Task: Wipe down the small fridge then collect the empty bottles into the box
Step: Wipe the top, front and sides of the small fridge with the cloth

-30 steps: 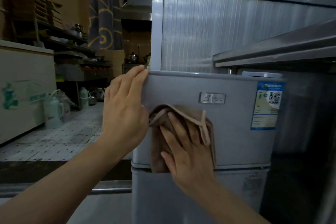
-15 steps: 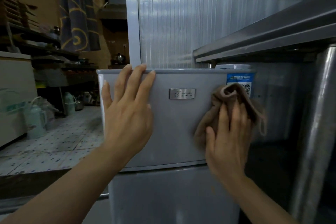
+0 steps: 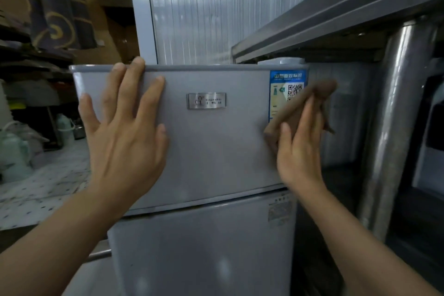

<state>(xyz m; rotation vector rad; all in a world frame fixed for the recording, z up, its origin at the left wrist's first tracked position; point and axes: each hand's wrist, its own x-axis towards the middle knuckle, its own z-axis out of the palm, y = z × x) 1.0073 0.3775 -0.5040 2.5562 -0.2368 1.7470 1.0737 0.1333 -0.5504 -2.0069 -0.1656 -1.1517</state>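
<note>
Here, the small fridge (image 3: 211,141) stands tight against a steel shelf post (image 3: 396,127) at 3 o'clock, open tiled floor (image 3: 48,187) at 9. A brown cloth (image 3: 307,101) partly hides the door's blue label (image 3: 280,93). The left hand (image 3: 125,141) lies spread flat on the door; the right hand (image 3: 300,151), fingers straight, presses the cloth at the door's right edge.

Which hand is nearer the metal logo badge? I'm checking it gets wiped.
Left. The left hand lies flat just left of the badge; the right hand presses the cloth farther right.

Both forearms bare, no sleeves; left grip (image 3: 125,137) and right grip (image 3: 299,151) ungloved, ringless
</note>
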